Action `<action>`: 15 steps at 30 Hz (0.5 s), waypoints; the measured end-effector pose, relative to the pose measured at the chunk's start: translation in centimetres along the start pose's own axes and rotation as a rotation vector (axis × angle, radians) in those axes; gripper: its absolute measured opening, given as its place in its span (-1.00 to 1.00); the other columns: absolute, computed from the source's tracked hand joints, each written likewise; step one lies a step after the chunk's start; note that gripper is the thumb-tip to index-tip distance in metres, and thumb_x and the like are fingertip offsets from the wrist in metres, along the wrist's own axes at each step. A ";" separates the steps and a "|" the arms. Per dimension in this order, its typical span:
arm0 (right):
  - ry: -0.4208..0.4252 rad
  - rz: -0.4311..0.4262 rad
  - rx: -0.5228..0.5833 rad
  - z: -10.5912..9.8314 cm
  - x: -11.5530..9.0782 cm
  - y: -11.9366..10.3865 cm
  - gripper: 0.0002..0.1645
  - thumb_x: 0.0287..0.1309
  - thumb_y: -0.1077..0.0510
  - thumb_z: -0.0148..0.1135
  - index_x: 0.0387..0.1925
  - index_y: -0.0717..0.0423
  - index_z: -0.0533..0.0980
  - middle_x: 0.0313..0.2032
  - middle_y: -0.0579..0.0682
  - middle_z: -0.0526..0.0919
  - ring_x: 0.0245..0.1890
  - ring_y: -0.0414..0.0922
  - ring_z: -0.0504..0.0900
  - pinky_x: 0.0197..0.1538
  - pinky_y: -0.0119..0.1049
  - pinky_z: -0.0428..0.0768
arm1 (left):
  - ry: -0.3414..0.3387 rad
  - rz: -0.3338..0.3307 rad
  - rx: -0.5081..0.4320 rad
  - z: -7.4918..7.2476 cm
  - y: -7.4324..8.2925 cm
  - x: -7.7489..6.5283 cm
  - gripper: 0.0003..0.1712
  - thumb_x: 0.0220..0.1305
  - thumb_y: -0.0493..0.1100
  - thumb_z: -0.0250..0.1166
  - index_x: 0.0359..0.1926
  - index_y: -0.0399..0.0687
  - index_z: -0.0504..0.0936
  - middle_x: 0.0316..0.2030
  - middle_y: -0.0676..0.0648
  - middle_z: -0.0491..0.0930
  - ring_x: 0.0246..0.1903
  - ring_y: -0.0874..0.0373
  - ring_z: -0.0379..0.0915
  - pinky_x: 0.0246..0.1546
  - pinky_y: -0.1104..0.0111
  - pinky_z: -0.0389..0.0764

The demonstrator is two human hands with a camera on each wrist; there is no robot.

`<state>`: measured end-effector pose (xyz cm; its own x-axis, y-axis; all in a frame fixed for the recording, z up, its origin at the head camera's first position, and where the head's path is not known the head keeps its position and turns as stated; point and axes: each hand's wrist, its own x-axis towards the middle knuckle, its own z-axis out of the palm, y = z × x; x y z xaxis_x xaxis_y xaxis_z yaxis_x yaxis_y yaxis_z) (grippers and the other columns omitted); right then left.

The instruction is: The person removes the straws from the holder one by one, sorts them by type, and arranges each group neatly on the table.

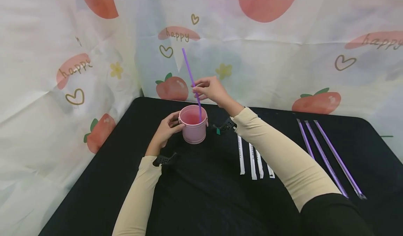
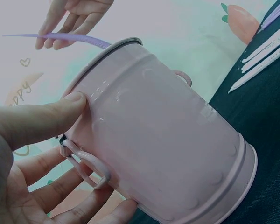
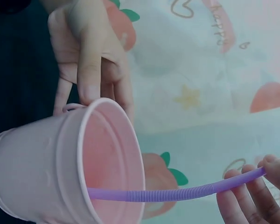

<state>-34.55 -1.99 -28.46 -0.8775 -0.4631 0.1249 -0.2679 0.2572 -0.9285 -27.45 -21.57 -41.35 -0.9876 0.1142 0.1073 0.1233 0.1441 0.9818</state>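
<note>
A small pink bucket (image 1: 194, 133) with side handles stands on the black table. On its left side, my left hand (image 1: 167, 129) grips the rim, thumb on the outer wall near a side handle (image 2: 86, 165) in the left wrist view. Above the bucket, my right hand (image 1: 211, 89) pinches a long purple straw (image 1: 189, 68) between thumb and fingers. The straw's lower end is inside the bucket, and its ribbed bendy section (image 3: 170, 194) crosses the rim in the right wrist view. The bucket's bottom inside is hidden.
Several white paper-wrapped strips (image 1: 253, 161) lie under my right forearm, partly covered by it. Farther right are three purple straws (image 1: 340, 155) in clear wrappers. A fabric backdrop (image 1: 267, 71) with peach prints rises behind the black table (image 1: 195, 194).
</note>
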 end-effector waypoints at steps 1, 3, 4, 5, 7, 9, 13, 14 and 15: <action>0.003 -0.002 0.004 -0.2 -0.1 -0.1 -0.70 0.20 0.26 0.18 -0.06 0.34 0.55 -0.16 0.32 0.65 -0.37 -0.09 0.70 -0.15 -0.15 0.68 | 0.001 0.001 0.002 0.0 0.0 0.0 -0.31 0.23 -0.29 0.24 0.36 -0.18 0.21 0.30 -0.29 0.27 0.30 -0.18 0.22 0.24 -0.03 0.35; 0.011 -0.007 0.011 -0.6 -0.2 -0.2 -0.70 0.19 0.27 0.18 -0.06 0.34 0.55 -0.16 0.31 0.66 -0.39 -0.15 0.70 -0.16 -0.16 0.68 | 0.004 0.001 0.010 0.1 0.0 -0.1 -0.30 0.22 -0.29 0.25 0.36 -0.18 0.21 0.30 -0.28 0.26 0.30 -0.18 0.22 0.24 -0.02 0.35; 0.016 -0.010 0.014 -0.8 -0.3 -0.2 -0.71 0.19 0.27 0.18 -0.06 0.34 0.55 -0.16 0.31 0.66 -0.39 -0.15 0.70 -0.16 -0.16 0.68 | 0.006 0.000 0.013 0.1 0.0 -0.1 -0.30 0.22 -0.29 0.25 0.35 -0.17 0.22 0.30 -0.28 0.27 0.30 -0.18 0.22 0.24 -0.02 0.35; 0.022 -0.012 0.022 -1.0 -0.4 -0.3 -0.71 0.19 0.27 0.18 -0.07 0.34 0.55 -0.18 0.30 0.66 -0.39 -0.15 0.70 -0.16 -0.16 0.68 | 0.009 -0.002 0.019 0.1 0.1 -0.1 -0.30 0.22 -0.28 0.25 0.35 -0.17 0.22 0.30 -0.27 0.27 0.30 -0.17 0.22 0.24 -0.01 0.36; 0.036 -0.018 0.039 -1.4 -0.6 -0.4 -0.71 0.18 0.28 0.19 -0.07 0.35 0.56 -0.23 0.27 0.68 -0.38 -0.11 0.71 -0.17 -0.15 0.68 | 0.009 -0.001 0.027 0.1 0.0 -0.1 -0.30 0.22 -0.28 0.25 0.35 -0.17 0.22 0.30 -0.27 0.27 0.30 -0.17 0.22 0.23 0.00 0.37; 0.050 -0.025 0.054 -1.9 -0.7 -0.5 -0.71 0.16 0.29 0.20 -0.08 0.37 0.56 -0.29 0.20 0.69 -0.38 -0.10 0.71 -0.18 -0.16 0.68 | 0.011 -0.001 0.034 0.1 0.0 -0.1 -0.30 0.22 -0.28 0.25 0.35 -0.16 0.22 0.30 -0.26 0.27 0.30 -0.16 0.23 0.23 0.00 0.38; 0.068 -0.048 0.082 -2.9 -1.0 -0.8 -0.71 0.16 0.30 0.21 -0.09 0.39 0.55 -0.32 0.15 0.69 -0.39 -0.14 0.71 -0.20 -0.18 0.68 | 0.015 -0.001 0.037 0.1 0.0 -0.1 -0.31 0.22 -0.28 0.25 0.35 -0.14 0.23 0.31 -0.25 0.27 0.30 -0.17 0.22 0.23 0.00 0.38; 0.067 -0.055 0.091 -3.1 -1.1 -0.8 -0.70 0.16 0.30 0.20 -0.09 0.40 0.54 -0.31 0.17 0.69 -0.39 -0.15 0.71 -0.20 -0.18 0.68 | 0.016 -0.001 0.040 0.1 0.0 -0.1 -0.31 0.22 -0.27 0.25 0.35 -0.14 0.23 0.31 -0.25 0.27 0.30 -0.17 0.22 0.23 0.00 0.37; 0.066 -0.060 0.095 -3.3 -1.2 -0.8 -0.70 0.16 0.30 0.20 -0.08 0.41 0.54 -0.30 0.17 0.69 -0.39 -0.16 0.71 -0.20 -0.19 0.68 | 0.017 -0.002 0.043 0.0 0.0 -0.1 -0.31 0.22 -0.27 0.25 0.35 -0.14 0.23 0.31 -0.25 0.26 0.30 -0.17 0.21 0.23 -0.01 0.37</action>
<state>-34.58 1.19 -26.66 -0.8861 -0.4176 0.2010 -0.2844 0.1476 -0.9473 -27.38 -21.55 -41.39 -0.9893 0.0968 0.1089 0.1255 0.1860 0.9745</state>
